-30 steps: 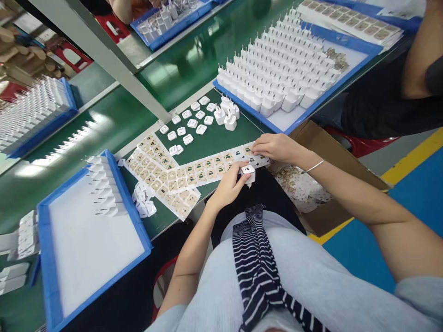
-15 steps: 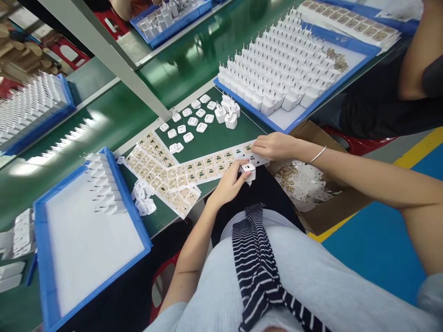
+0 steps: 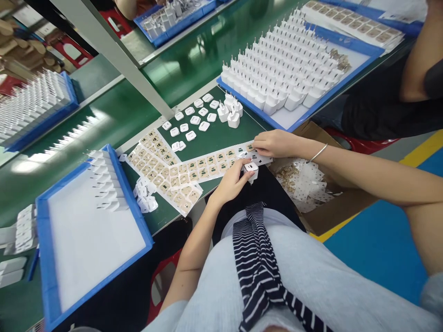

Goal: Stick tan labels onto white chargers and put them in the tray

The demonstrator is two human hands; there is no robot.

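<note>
My left hand (image 3: 232, 181) grips a white plug charger (image 3: 251, 171) at the table's front edge, its port face turned up. The fingers of my right hand (image 3: 272, 143) are pinched at the right end of a sticker sheet (image 3: 210, 164) with tan, die-cut labels; whether a label is between them is hidden. More label sheets (image 3: 155, 166) lie under its left end. Beyond the sheet, several white charger caps (image 3: 194, 120) are spread on the green table, beside a small cluster of upright plug chargers (image 3: 233, 121).
A blue-rimmed tray (image 3: 294, 124) full of chargers stands at the right. Another blue-rimmed tray (image 3: 148, 244) at the left holds one row. Below my right arm is a cardboard box (image 3: 341, 203) of scraps. A metal post (image 3: 138, 85) rises behind; a co-worker's arm (image 3: 418, 69) is at the right.
The view has shifted slightly. My left hand still holds the charger, and my right fingers have curled in a little at the sheet's right end.
</note>
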